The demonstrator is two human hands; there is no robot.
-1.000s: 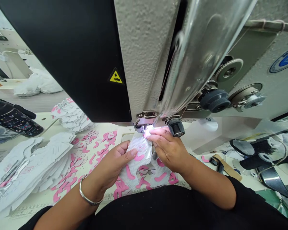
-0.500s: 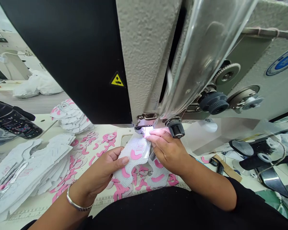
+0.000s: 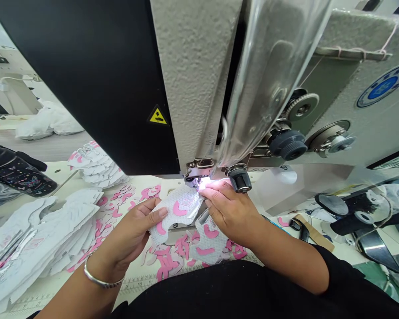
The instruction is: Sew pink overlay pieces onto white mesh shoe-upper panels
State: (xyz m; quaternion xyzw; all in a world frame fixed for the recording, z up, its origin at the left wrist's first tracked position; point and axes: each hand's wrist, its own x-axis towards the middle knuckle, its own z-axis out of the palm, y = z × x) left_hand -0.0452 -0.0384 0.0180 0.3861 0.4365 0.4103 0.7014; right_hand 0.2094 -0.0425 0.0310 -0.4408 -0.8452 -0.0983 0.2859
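Note:
A white mesh shoe piece with pink curved patches lies under the lit presser foot of a sewing machine. My left hand pinches the piece's left edge between thumb and fingers. My right hand has its fingers pressed together on the piece right beside the needle. A second white piece with pink patches lies below my right hand.
Stacks of white cut pieces lie at left, another pile behind. Loose pink patches are scattered on the table. A dark bottle lies far left. Scissors and black tools sit at right.
My left hand has turned the mesh piece anticlockwise and drawn it left. My right hand stays at the needle. The view has shifted slightly left.

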